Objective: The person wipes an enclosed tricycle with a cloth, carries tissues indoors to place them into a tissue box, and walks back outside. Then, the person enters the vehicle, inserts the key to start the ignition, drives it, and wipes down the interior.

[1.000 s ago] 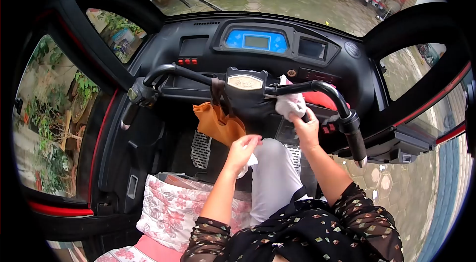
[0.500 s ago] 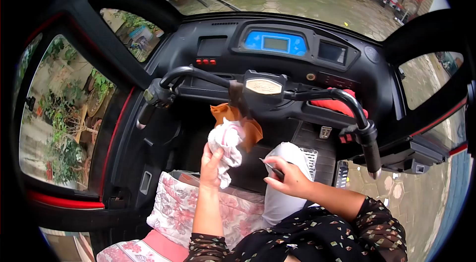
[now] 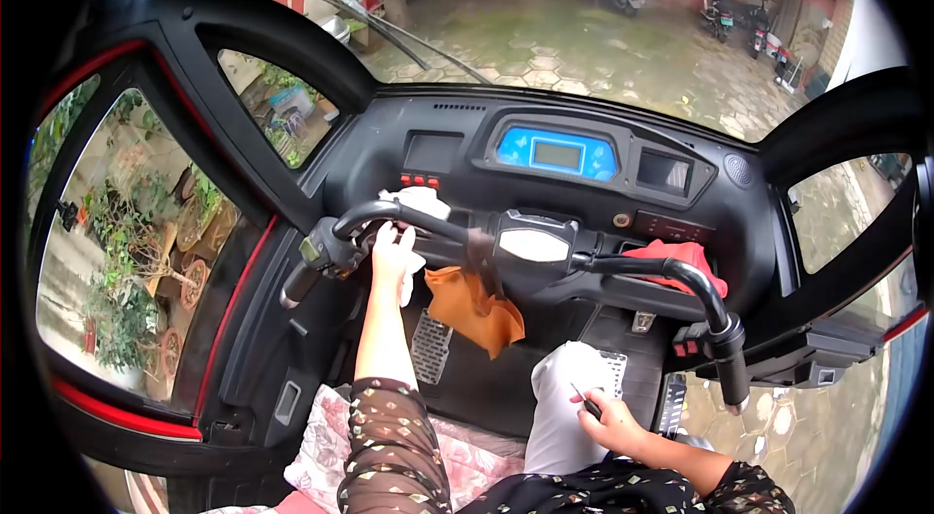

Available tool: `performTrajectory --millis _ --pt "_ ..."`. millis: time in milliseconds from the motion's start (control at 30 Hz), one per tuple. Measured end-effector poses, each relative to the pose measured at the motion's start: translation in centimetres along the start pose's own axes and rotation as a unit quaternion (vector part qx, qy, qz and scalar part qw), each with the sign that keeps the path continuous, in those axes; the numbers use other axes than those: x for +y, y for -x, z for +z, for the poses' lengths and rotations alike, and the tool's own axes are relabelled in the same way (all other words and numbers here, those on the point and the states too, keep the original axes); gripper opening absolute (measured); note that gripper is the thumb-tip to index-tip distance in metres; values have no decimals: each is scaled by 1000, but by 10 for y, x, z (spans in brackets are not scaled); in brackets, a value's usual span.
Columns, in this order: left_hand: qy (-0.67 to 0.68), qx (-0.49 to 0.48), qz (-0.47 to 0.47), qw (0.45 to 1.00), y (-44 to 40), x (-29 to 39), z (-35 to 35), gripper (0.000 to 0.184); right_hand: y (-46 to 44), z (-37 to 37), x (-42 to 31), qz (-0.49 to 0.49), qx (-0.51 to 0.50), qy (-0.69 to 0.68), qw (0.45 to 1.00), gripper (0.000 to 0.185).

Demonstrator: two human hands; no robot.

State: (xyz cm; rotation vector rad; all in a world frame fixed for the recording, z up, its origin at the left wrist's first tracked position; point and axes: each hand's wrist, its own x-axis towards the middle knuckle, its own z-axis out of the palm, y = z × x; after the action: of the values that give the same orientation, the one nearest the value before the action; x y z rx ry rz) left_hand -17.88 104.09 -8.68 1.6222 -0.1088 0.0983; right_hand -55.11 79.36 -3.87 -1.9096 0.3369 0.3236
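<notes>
My left hand (image 3: 391,251) reaches forward to the left handlebar (image 3: 404,212), its fingers partly hidden. Bunched in it is a white cloth (image 3: 424,202), which shows above the bar, against the dashboard shelf, and hangs down beside my wrist. Close to my right knee, my right hand (image 3: 618,426) is closed around a small dark object (image 3: 592,407) with a thin tip; its kind cannot be made out. An orange-brown bag or cloth (image 3: 472,308) hangs from the steering column, right of my left forearm.
Ahead is the black dashboard (image 3: 389,130) with a blue display panel (image 3: 557,154). A red cloth (image 3: 681,263) lies in the right-hand shelf. The right handlebar grip (image 3: 732,373) juts toward me. A floral seat cover (image 3: 316,446) lies at my left, beside the door (image 3: 233,310).
My left hand has carried the white cloth forward and left, from over my lap to the handlebar and shelf. The right hand has lowered toward my knee, still holding the dark object.
</notes>
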Motion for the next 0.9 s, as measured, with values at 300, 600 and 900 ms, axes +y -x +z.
performTrajectory --millis 300,600,900 --pt "-150 -11 59 987 104 89 -31 10 -41 -30 -11 -49 93 -177 979 31" --pt "-337 200 427 815 90 200 -67 6 -80 -45 -18 -57 180 -244 951 27" --pt "-427 161 253 853 46 185 -73 39 -93 -78 -3 -199 316 -208 904 19"
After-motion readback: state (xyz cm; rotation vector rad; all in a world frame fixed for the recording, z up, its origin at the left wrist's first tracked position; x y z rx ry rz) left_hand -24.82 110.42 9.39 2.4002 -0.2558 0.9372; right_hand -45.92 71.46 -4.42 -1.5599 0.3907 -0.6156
